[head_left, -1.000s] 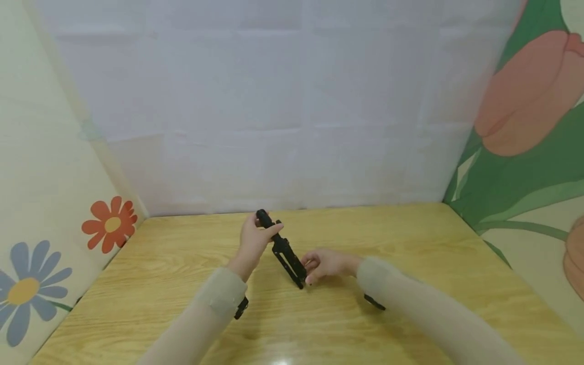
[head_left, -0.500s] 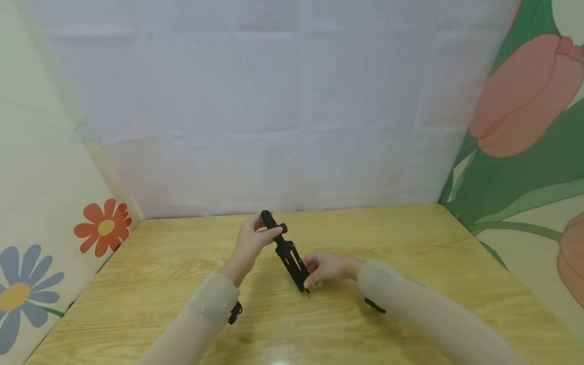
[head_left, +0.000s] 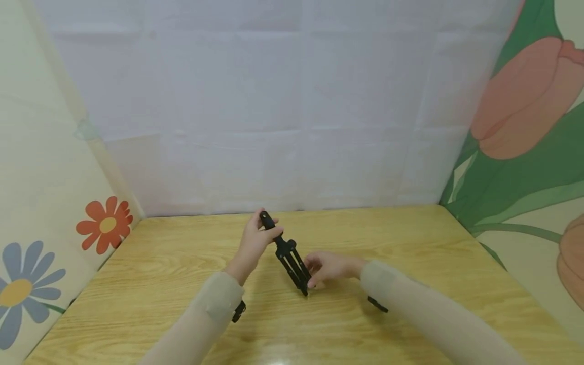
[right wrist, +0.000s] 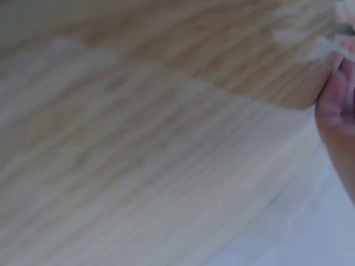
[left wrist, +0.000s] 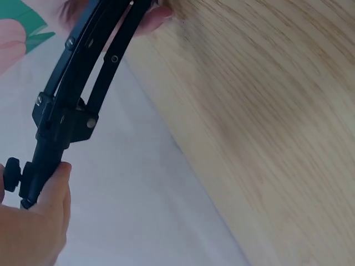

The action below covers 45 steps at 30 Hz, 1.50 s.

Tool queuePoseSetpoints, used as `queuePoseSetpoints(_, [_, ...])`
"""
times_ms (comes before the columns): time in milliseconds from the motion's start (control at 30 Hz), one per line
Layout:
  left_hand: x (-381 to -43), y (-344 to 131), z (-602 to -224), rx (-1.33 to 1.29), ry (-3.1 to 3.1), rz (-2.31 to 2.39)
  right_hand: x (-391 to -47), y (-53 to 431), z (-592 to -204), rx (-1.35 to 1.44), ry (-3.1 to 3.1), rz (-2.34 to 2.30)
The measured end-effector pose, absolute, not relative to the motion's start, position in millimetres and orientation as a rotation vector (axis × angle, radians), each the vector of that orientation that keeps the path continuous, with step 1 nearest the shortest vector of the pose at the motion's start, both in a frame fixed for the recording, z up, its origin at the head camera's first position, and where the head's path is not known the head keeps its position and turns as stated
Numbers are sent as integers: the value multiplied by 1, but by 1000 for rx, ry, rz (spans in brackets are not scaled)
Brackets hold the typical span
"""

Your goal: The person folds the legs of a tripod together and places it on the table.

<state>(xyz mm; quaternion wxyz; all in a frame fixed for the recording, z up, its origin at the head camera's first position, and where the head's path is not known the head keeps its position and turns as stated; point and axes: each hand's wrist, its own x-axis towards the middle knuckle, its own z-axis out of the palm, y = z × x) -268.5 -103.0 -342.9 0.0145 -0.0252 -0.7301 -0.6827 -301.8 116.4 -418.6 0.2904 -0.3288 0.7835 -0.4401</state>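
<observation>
A black mini tripod (head_left: pixel 285 248), its legs folded nearly together, is held slantwise over the table in the head view. My left hand (head_left: pixel 252 242) grips its upper column, thumb across the front. Down at the leg ends, my right hand (head_left: pixel 330 267) pinches the legs with curled fingers. The left wrist view shows the tripod's hinged hub (left wrist: pixel 61 124) and a small side knob (left wrist: pixel 11 174) beside my left hand (left wrist: pixel 36 227). Only part of my right hand (right wrist: pixel 337 119) appears at the right edge of the blurred right wrist view; the tripod is not clear there.
A wood-grain table (head_left: pixel 182 263) lies beneath both hands. White sheeting (head_left: pixel 292 111) hangs behind its far edge. Flower-patterned panels stand at the left (head_left: pixel 41 167) and right (head_left: pixel 524 203). Each wrist wears a pale cuff with a black device under it.
The tripod has turned about its long axis, showing another side of its legs. Its foot end has shifted slightly right and nearer. Both hands stay on it, almost in place.
</observation>
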Motion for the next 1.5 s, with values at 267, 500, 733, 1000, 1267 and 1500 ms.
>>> queuePoseSetpoints(267, [-273,-115,-345,-151,-2292,-2196,-304,117,-420,-851,2016,-1151])
queuePoseSetpoints(500, [-277,-123,-348,-230,-2305,-2232,-301,114,-418,-813,2043,-1138])
queuePoseSetpoints(733, [-278,-125,-350,-205,-2284,-2248,-300,109,-417,-815,2063,-1128])
queuePoseSetpoints(1000, [-279,-130,-349,-157,-2317,-2247,-300,110,-417,-772,2070,-1116])
queuePoseSetpoints(1267, [-275,-132,-344,-156,-2394,-2205,-299,112,-413,-637,2060,-1138])
queuePoseSetpoints(1500, [-272,-134,-338,-114,-2458,-2187,-293,111,-413,-682,2074,-1209])
